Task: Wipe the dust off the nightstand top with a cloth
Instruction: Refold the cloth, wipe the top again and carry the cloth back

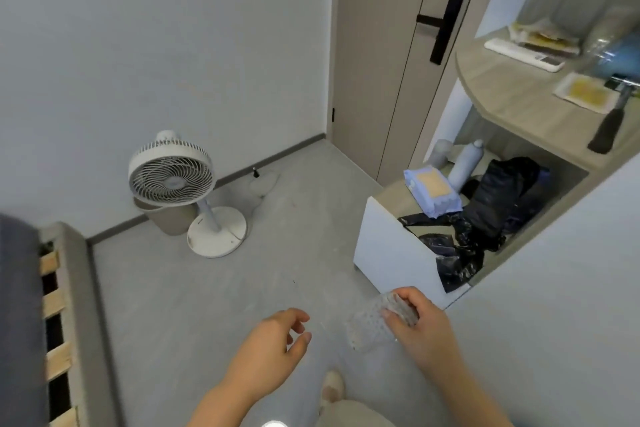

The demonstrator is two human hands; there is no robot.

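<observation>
Two bare hands over the grey floor: right hand (420,322) pinches a speckled, blurred cloth (372,324) between thumb and fingers, left hand (273,340) loosely spread and holding nothing, while the nightstand (391,239), cluttered with black bags (485,215) and a wipes pack (433,191), stands just beyond the cloth.
</observation>
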